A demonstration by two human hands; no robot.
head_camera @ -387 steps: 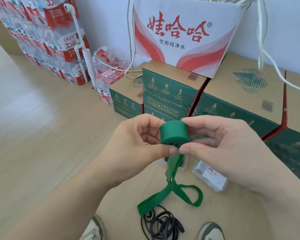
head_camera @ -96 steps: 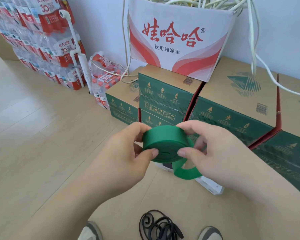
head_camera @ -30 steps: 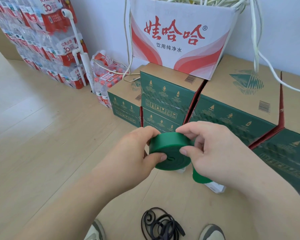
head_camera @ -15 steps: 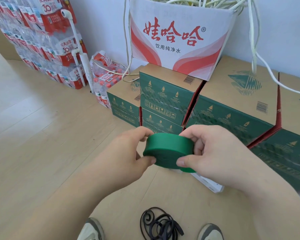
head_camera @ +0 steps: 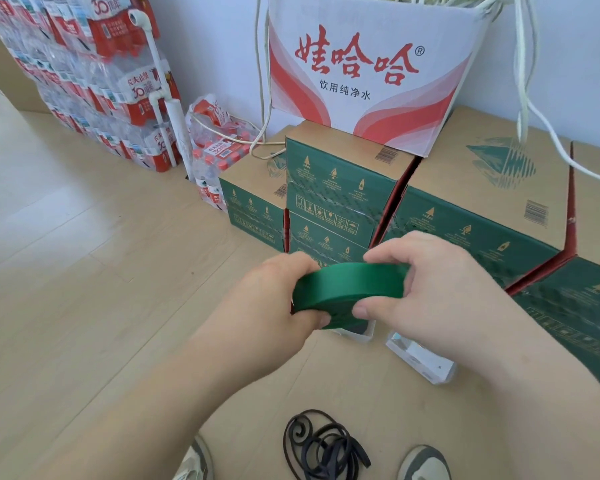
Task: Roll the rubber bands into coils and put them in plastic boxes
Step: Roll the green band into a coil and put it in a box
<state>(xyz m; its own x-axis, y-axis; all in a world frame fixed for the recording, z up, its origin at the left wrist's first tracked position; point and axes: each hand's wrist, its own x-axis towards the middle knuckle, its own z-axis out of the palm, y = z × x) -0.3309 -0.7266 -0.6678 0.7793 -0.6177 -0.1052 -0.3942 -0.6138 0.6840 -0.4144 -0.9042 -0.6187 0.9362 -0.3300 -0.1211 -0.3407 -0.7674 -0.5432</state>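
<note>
Okay, nearest: black rubber band (head_camera: 326, 448), loose tangle on the cardboard sheet (head_camera: 378, 393) by my shoes (head_camera: 425, 462). Green rubber band (head_camera: 347, 289) is wound into a tight, flat coil with a smooth edge, held in mid-air. Left hand (head_camera: 271, 306) and right hand (head_camera: 430, 299) both have fingers (head_camera: 364, 308) curled round its rim. Two clear plastic boxes (head_camera: 420, 362) just behind it, one partly hidden. Green cartons (head_camera: 333, 188): print unreadable. White carton (head_camera: 371, 74) reads 娃哈哈, 饮用纯净水. Water packs (head_camera: 118, 84): "30".
</note>
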